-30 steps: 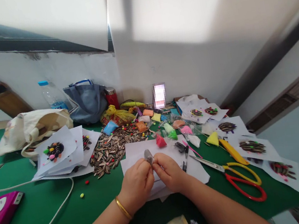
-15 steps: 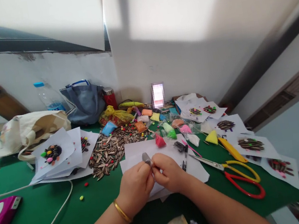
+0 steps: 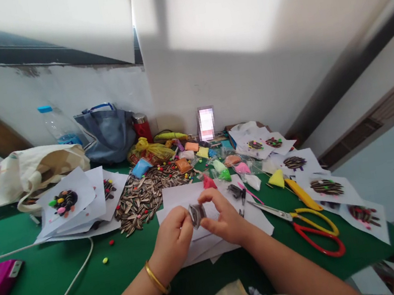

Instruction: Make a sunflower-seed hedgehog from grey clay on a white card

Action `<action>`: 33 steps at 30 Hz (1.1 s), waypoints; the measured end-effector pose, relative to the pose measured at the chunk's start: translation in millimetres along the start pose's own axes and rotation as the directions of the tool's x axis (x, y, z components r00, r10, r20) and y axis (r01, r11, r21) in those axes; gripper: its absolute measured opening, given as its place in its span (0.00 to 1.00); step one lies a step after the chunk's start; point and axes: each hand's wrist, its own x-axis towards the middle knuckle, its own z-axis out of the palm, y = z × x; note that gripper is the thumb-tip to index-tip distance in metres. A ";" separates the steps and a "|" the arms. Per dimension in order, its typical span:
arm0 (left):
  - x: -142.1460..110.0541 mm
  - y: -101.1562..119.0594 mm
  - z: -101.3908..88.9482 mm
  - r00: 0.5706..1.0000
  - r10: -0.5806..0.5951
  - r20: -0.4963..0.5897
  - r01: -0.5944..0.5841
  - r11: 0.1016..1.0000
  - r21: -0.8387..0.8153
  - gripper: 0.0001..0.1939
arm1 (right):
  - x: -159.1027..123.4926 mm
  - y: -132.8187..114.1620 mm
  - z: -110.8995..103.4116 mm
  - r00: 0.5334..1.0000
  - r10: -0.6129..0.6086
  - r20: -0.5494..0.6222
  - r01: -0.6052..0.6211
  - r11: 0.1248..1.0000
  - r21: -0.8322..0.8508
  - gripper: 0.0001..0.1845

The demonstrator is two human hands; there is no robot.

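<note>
Above the white sheets of paper (image 3: 178, 196), my left hand (image 3: 172, 239) pinches a small grey packet (image 3: 197, 214) by its left side. What is inside the packet cannot be made out. My right hand (image 3: 226, 218) is at the packet's right edge, thumb and forefinger spread apart; whether the thumb tip touches it is unclear. Just beyond my right fingers lies a red clay packet (image 3: 208, 182). A dark clear-wrapped lump (image 3: 233, 191) and a black pen (image 3: 243, 202) rest on the paper to the right.
Scissors (image 3: 295, 219) and a yellow utility knife (image 3: 303, 195) lie at the right. Sunflower seeds (image 3: 140, 200) are heaped at the back left, with clay packets (image 3: 221, 169) beside them. Seed pictures (image 3: 326, 187) line the right edge; others (image 3: 74, 216) are stacked left. A white cable (image 3: 64, 293) crosses the left.
My right hand has opened from its pinch beside my left and drawn slightly right. The grey packet now shows more of its surface. The view has shifted slightly.
</note>
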 end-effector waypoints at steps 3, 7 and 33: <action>1.1 2.7 0.4 0.999 -0.027 0.043 0.033 0.989 -0.147 0.13 | -0.8 0.4 1.3 0.992 -0.052 0.112 0.050 0.999 0.013 0.46; 2.6 5.7 0.1 0.996 -0.059 0.073 0.076 0.967 -0.242 0.13 | -1.7 1.1 5.3 0.995 -0.036 0.092 0.035 0.999 0.016 0.35; 0.3 -2.8 4.0 0.996 0.008 0.085 -0.004 0.998 -0.055 0.15 | -4.3 7.0 9.4 0.976 -0.094 0.199 0.127 0.978 -0.164 0.31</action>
